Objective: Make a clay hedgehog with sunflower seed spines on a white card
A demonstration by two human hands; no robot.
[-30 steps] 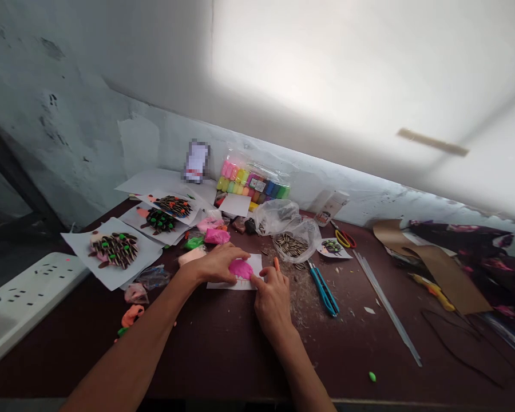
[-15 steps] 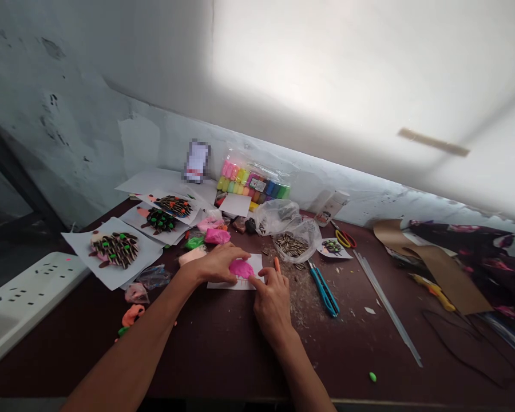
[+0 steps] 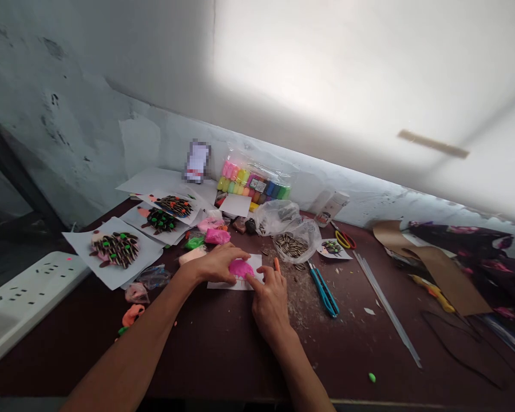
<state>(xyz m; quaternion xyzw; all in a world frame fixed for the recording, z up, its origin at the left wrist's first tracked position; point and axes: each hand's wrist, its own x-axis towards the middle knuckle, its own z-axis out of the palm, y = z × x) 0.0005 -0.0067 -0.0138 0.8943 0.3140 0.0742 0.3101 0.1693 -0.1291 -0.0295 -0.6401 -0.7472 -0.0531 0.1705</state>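
Flattened pink clay [image 3: 241,269] lies on a small white paper [image 3: 257,262] between my hands. My left hand [image 3: 220,264] rests on the paper's left part, thumb and fingers apart around the clay's left edge. From the lower right, my right hand [image 3: 270,294] touches the clay's lower right edge with its index fingertip, its other fingers bent but apart. An orange stick-like item [image 3: 277,264] shows just behind the right fingers; whether the hand touches it is unclear. A packet of pink clay [image 3: 217,236] lies behind my left hand.
Seeds in a plastic bag [image 3: 290,245], a blue cutter [image 3: 325,290] and scissors [image 3: 344,238] lie to the right. Seed-covered clay hedgehogs [image 3: 115,249] on paper and a white power strip [image 3: 30,297] are at left. A clay set [image 3: 255,182] stands behind.
My right hand has shifted slightly left, its index fingertip moving along the clay's lower right edge. My left hand stays nearly in place.
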